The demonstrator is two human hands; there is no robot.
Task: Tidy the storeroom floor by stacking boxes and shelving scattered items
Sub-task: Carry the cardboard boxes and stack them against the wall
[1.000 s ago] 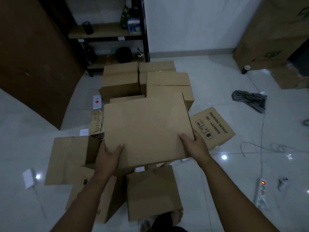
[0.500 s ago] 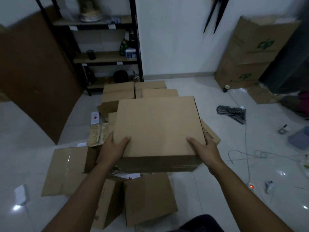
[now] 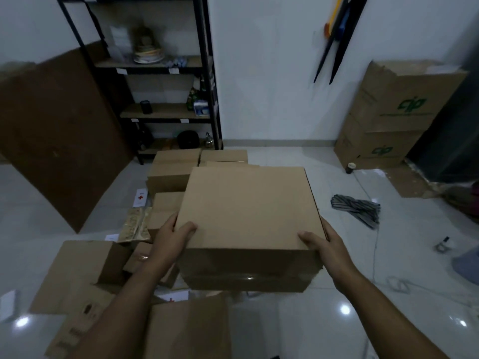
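Closed plain cardboard box (image 3: 246,211) at frame centre, held up off the floor, top face blank, no print readable. Clear tape glints on its near lower edge.

Left hand (image 3: 171,239) grip: wrapped on the box's near-left corner, thumb on top, fingers round the side. Right hand (image 3: 324,244) grip: clamped on the near-right corner, thumb on top, fingers down the right side.

Just behind the held box, upper centre, more closed boxes (image 3: 173,167) sit on the tiled floor (image 3: 285,320). Flattened and open cardboard (image 3: 77,270) lies lower left.

Left of centre on the floor: white card with a red cross (image 3: 140,197), small text above the cross unreadable. Gold patterned packet (image 3: 134,226) just below it.

Black shelf unit (image 3: 207,73), upper left, has small white label tags (image 3: 173,71) on the shelf edges, writing too small to read. Blue-white carton (image 3: 201,110) on the middle shelf, print unreadable.

Right side: tall stacked cartons (image 3: 394,110) with a green logo, letters look like "dp", line under it illegible. Dark cup (image 3: 350,167) at their base. Striped cloth (image 3: 357,208) on the floor, centre right.
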